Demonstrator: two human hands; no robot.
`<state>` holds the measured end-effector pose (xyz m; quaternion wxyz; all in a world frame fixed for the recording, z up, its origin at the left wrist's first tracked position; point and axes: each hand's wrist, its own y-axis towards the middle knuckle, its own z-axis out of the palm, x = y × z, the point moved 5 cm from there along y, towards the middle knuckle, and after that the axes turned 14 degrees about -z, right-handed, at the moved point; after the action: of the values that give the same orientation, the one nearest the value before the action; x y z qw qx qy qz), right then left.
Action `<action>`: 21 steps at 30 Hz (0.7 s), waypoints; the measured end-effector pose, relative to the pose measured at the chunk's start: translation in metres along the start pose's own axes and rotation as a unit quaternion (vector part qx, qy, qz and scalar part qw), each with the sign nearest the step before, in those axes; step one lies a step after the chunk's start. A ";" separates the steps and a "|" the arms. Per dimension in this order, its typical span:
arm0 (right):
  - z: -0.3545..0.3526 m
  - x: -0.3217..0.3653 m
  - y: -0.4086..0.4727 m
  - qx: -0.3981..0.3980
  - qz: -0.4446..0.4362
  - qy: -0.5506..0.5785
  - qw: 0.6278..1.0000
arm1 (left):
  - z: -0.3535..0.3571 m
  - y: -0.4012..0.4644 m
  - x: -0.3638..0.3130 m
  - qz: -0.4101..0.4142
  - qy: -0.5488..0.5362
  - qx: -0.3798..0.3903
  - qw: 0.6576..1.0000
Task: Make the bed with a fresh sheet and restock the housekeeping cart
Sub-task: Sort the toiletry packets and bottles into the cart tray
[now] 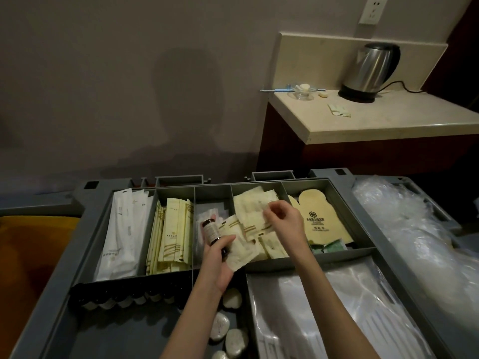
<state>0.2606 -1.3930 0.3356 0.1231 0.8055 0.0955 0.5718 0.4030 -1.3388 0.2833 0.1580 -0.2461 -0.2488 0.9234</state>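
head view, looking down on the top tray of a grey housekeeping cart [394, 257] that fills the lower half of the frame. the left hand [220, 263], at centre, is curled around a small dark bottle [211, 232] with a pale label, and its fingers also pinch a cream sachet [239, 256] against the bottle. the right hand [281, 218], just right of centre, hovers over the compartment of loose cream sachets [250, 203], its fingertips pinching the edge of 1 packet (which packet exactly cannot be told). along the back row of the tray, from left to right: long white wrapped packets [121, 229], upright cream packets with gold stripes [173, 229], a narrow compartment beside the bottle, the sachet compartment, and tan mitt-shaped packets [317, 216] with small green packets [329, 247] below them. a row of dark bottle caps [124, 297] lies at lower left; pale wrapped soaps [232, 297] lie beneath the left forearm. clear plastic bags [350, 307] fill the lower right compartment, and more crumpled plastic [414, 229] sits at the right edge. at upper right, a steel kettle [369, 71] stands on a cream counter [388, 120].
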 end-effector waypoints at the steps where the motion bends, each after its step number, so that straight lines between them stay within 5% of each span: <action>1: -0.006 -0.006 -0.003 -0.030 0.017 -0.001 0.999 | -0.004 0.001 -0.003 0.002 -0.006 0.001 1.000; 8: 0.010 -0.041 -0.029 -0.016 0.083 -0.141 0.986 | -0.014 -0.003 -0.017 0.021 0.004 -0.026 0.999; 15: 0.022 -0.044 -0.029 0.104 0.064 -0.386 0.914 | -0.012 -0.009 -0.018 0.021 0.034 -0.049 0.998; 18: 0.016 -0.036 -0.025 0.052 0.046 -0.293 0.954 | -0.008 -0.009 -0.018 0.024 0.050 -0.034 0.998; 21: 0.020 -0.015 -0.024 0.044 -0.005 -0.050 0.998 | -0.005 -0.004 -0.014 0.009 0.075 -0.028 0.997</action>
<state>0.2740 -1.3767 0.3086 0.0956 0.8369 0.1184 0.5258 0.4177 -1.3392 0.2869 0.1605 -0.3208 -0.2594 0.8967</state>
